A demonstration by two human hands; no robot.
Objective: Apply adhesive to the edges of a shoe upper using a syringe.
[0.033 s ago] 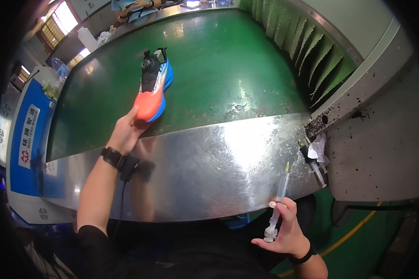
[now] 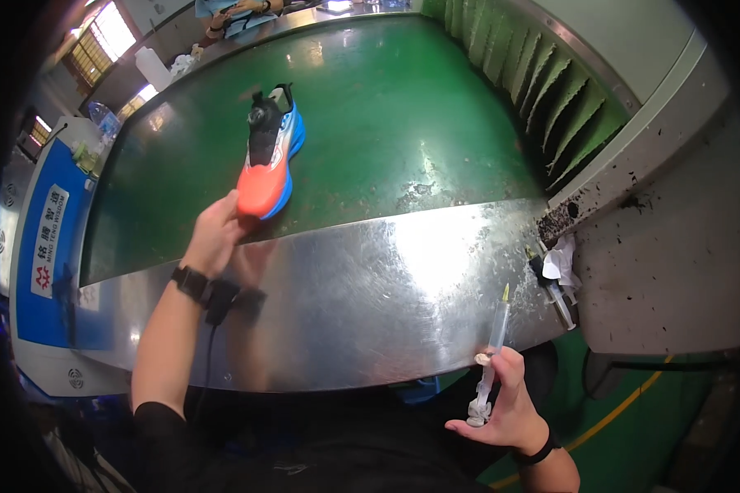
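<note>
Over the near part of the green belt, my left hand (image 2: pixel 215 232) grips a sneaker (image 2: pixel 263 168) by its toe. The sneaker has an orange-red toe, a blue sole and a black upper, with its heel pointing away from me. At the lower right, my right hand (image 2: pixel 510 403) holds a clear syringe (image 2: pixel 499 329) with its yellowish tip pointing up. My fingers wrap the barrel's lower end, and the thumb is at the plunger end, where whitish wrapping (image 2: pixel 478 411) shows.
A steel ledge (image 2: pixel 329 320) runs between me and the green belt (image 2: pixel 370 123). Another syringe (image 2: pixel 561 306) lies beside crumpled white paper (image 2: pixel 561 264) at the ledge's right end. Green strip curtains (image 2: pixel 543 90) hang at the right. Across the belt sits another person (image 2: pixel 237 18).
My left hand and forearm have shifted slightly left, and the sneaker has moved very slightly with them. The right hand and its syringe stay almost the same.
</note>
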